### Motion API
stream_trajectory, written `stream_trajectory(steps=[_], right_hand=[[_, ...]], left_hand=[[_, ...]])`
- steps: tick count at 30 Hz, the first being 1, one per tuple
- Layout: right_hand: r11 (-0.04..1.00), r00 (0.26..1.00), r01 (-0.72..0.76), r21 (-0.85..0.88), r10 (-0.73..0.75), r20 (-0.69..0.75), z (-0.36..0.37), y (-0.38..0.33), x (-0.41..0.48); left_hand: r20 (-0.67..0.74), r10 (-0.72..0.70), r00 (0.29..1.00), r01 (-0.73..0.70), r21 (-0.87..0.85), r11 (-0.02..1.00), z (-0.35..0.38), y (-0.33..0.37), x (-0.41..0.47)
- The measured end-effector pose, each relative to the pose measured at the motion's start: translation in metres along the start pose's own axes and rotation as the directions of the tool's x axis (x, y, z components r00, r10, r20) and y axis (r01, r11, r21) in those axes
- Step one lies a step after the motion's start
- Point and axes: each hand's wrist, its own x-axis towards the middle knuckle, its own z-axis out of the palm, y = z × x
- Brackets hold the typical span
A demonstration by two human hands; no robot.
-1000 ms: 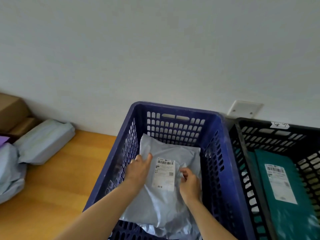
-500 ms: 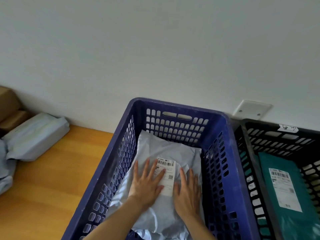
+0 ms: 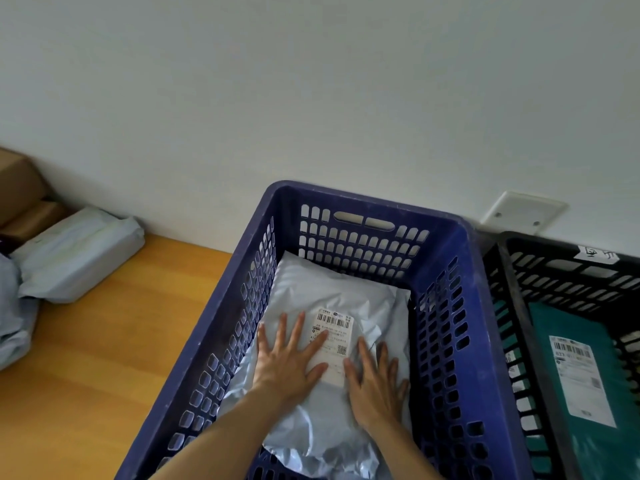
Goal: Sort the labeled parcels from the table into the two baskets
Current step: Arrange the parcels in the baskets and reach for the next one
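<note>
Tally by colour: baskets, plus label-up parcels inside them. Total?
Blue basket: 1
Black basket: 1
Grey parcel, label up: 1
Teal parcel, label up: 1
Total: 4

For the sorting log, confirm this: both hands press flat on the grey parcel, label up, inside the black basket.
Wrong basket. The head view shows the grey parcel lying in the blue basket, not the black basket, which holds a teal parcel. The rest stands: left hand and right hand press flat on it, label up.
</note>
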Motion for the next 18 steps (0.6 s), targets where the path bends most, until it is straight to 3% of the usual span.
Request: stream_trajectory(steps=[7, 11, 15, 18], right_hand=[[0.994, 0.999, -0.03, 0.109, 0.031, -0.009, -0.017, -0.008, -0.004], [0.982, 0.982, 0.074, 0.176, -0.04, -0.185, -0.046, -0.026, -0.016], [0.963, 0.955, 0.129, 0.237, -0.056, -0.29, -0.074, -0.06, -0.031], [0.932, 0.917, 0.229, 0.283, -0.109, -0.384, -0.095, -0.093, -0.047]], left_hand=[[0.079, -0.039, 0.996, 0.045, -0.065, 0.997, -0.018, -0.001, -0.011], [0.047, -0.091, 0.995, 0.097, -0.152, 0.984, -0.049, 0.002, -0.03], [-0.146, -0.02, 0.989, -0.018, -0.256, 0.966, -0.096, 0.004, -0.052], [-0.351, 0.041, 0.935, -0.142, -0.269, 0.953, -0.129, -0.008, -0.074]])
